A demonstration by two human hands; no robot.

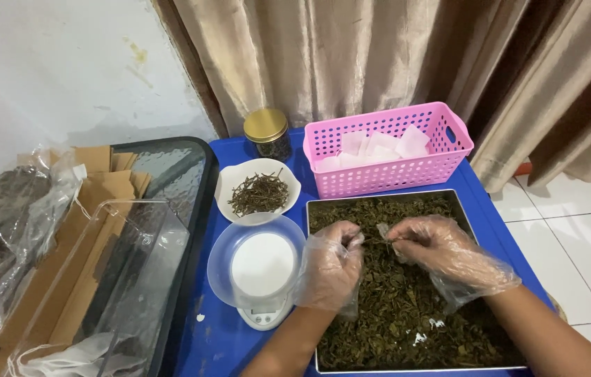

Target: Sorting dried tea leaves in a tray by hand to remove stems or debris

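A metal tray [307, 279] full of dark green dried leaves [393, 314] lies on a blue table [211, 342]. Both my hands wear loose clear plastic gloves and hover over the leaves. My left hand [330, 265] and my right hand [442, 251] meet fingertip to fingertip, pinching a thin stem or leaf piece between them. Left of the tray stands a small white kitchen scale [262, 269] with a clear bowl on it. A white bowl [229, 180] holding thin dry stems sits behind the scale.
A pink slotted basket [393, 171] with white paper pouches stands behind the tray, beside a glass jar with a gold lid [267, 132]. On the left are a clear plastic box [121, 279], brown paper bags [100, 181] and a dark glass surface. Curtains hang behind; tiled floor lies at right.
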